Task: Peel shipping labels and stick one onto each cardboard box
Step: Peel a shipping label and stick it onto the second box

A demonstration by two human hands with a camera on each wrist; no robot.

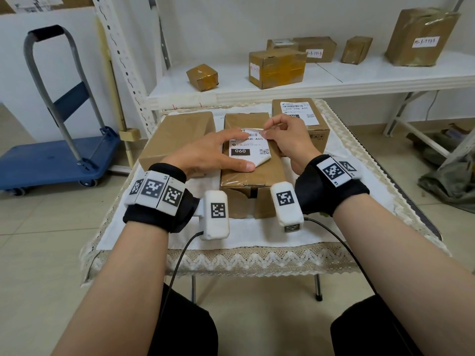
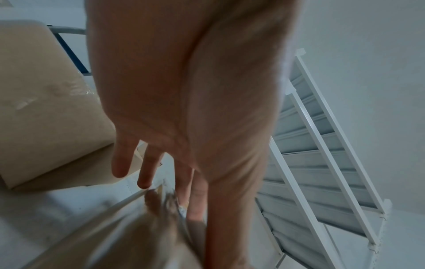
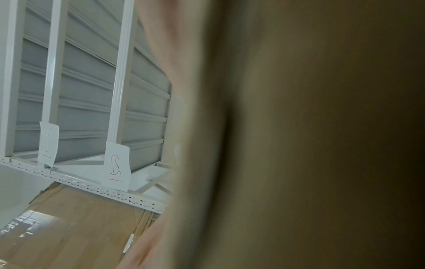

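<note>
Even bright head view, soft shadows; wrist views dim, blurred, edges warped

The head view looks forward and down from above both forearms, over the surface point(image 1: 257, 235) with its boxes to the shelf point(image 1: 334, 80) and wall beyond. The left wrist view sits tight against the left hand point(image 2: 184, 91), facing along the palm to the fingers point(image 2: 120, 163), with a box point(image 2: 46, 109) beside and the shelf underside seen from below. The right wrist view is almost filled by the blurred right hand point(image 3: 299, 127); at its left the shelf frame shows from below, a part both wrist views share.
</note>
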